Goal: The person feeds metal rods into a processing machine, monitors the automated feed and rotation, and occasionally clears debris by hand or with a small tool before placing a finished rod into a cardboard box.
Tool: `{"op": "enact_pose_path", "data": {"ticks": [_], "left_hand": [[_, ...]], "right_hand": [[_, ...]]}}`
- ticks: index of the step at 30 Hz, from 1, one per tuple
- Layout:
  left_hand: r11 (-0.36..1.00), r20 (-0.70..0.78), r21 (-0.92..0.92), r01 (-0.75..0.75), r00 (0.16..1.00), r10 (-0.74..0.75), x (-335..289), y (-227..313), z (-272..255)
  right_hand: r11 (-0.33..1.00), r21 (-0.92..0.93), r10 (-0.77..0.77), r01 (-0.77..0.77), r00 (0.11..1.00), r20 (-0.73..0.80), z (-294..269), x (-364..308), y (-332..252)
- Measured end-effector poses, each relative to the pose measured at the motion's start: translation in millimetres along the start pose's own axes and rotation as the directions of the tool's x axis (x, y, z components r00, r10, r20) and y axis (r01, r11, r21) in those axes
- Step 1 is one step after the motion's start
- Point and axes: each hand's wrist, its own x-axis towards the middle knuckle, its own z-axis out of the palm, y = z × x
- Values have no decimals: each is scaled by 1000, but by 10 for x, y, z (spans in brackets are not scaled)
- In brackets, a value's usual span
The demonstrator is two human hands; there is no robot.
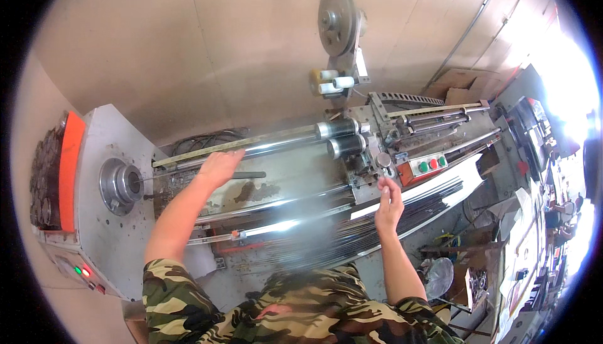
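My left hand [219, 167] is over the left half of a long machine, its fingers closed where a thin metal rod [157, 176] runs from the round chuck [122, 184] toward it. A dark flat bar [251, 175] lies just below that hand. My right hand [389, 209] is raised with thumb and fingers pressed together, just below a round silver knob [384, 160] on the carriage. Whatever the right fingertips hold, if anything, is too small to tell. Two black-and-silver cylinders [346, 147] sit on the carriage, up and left of the right hand.
Polished rails [270, 206] span the machine. A control box [431, 165] with green and red buttons is right of the carriage. Many thin dark rods [427, 206] lie along the near side. A pulley wheel [337, 21] stands behind. An open carton [468, 287] sits at lower right.
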Motion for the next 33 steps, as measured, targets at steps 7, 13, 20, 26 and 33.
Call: {"op": "enact_pose_path", "data": {"ticks": [7, 13, 20, 26, 33], "left_hand": [[996, 39, 4, 87, 995, -88, -540, -603, 18], [995, -33, 69, 67, 997, -65, -900, -1054, 144], [974, -14, 101, 203, 979, -203, -1164, -1182, 142], [968, -80, 97, 229, 972, -222, -1297, -1462, 306], [993, -212, 58, 107, 973, -93, -1143, -1032, 104]], "right_hand": [[991, 49, 117, -123, 985, 123, 87, -466, -174], [994, 13, 106, -111, 970, 217, 190, -597, -190], [992, -19, 124, -125, 930, 347, 305, -609, -188], [995, 22, 81, -100, 902, 425, 498, -581, -27], [977, -45, -149, 207, 823, 549, 658, -527, 67]]}}
